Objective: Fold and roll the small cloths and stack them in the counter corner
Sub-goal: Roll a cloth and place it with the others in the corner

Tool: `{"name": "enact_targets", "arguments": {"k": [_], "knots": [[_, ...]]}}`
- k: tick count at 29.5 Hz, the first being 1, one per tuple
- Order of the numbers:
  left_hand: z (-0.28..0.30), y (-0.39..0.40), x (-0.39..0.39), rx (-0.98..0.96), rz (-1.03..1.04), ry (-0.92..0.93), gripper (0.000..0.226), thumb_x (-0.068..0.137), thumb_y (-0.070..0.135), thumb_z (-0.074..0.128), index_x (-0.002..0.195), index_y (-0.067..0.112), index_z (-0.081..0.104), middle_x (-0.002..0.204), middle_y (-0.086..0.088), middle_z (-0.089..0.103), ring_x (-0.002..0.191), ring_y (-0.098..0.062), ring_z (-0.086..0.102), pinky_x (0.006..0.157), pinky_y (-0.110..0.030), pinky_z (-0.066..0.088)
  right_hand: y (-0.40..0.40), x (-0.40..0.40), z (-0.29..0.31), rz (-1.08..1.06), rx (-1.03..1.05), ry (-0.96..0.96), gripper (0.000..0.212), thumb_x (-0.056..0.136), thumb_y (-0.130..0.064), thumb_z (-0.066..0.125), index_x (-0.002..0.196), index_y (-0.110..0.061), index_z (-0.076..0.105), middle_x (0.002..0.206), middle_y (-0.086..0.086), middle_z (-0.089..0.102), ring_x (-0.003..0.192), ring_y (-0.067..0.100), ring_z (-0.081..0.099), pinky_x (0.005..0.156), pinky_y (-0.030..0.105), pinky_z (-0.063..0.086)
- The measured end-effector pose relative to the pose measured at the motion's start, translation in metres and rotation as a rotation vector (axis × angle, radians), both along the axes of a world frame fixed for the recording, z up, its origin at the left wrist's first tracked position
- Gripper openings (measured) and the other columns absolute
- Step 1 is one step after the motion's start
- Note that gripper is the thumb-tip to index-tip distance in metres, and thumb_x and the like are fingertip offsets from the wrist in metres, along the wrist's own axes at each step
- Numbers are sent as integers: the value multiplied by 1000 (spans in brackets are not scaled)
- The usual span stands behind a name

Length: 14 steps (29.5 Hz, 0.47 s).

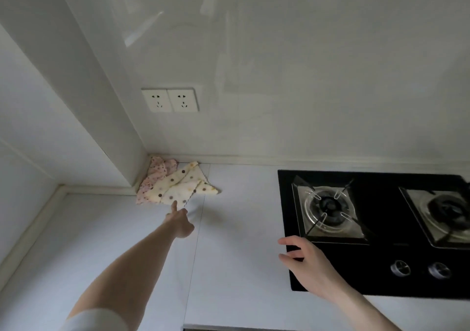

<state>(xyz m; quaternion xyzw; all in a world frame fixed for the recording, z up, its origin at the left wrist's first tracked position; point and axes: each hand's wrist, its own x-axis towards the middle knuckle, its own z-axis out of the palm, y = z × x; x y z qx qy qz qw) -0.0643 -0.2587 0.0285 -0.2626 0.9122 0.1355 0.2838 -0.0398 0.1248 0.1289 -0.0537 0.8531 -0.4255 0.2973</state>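
My left hand (180, 222) touches the cream dotted folded cloth (178, 188), one finger extended, the others tucked; I'd nudge it squarely over the pink dotted cloth (155, 175). Right hand (305, 262) hovers, fingers apart.

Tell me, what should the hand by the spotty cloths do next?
Probably nudge the cream dotted cloth further into the corner: the left hand touches its near edge with one straight finger, and it juts out past the pink cloth behind.
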Motion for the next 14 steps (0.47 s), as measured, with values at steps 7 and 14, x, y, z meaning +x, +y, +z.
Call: {"name": "enact_targets", "arguments": {"k": [7, 14], "knots": [[-26, -16, -32, -54, -97, -88, 74, 99, 28, 49, 162, 12, 15, 169, -13, -17, 155, -38, 15, 115, -42, 39, -7, 23, -16, -90, 34, -28, 29, 97, -29, 66, 122, -41, 59, 121, -17, 59, 111, -4, 58, 83, 14, 49], [-17, -22, -31, 0, -115, -43, 85, 90, 14, 53, 162, 7, 9, 166, -9, 18, 150, -33, 26, 123, -41, 26, -27, 41, -33, -132, 11, -51, 28, 95, -32, 66, 119, -46, 60, 124, -24, 60, 111, -9, 59, 83, 12, 45]]}}
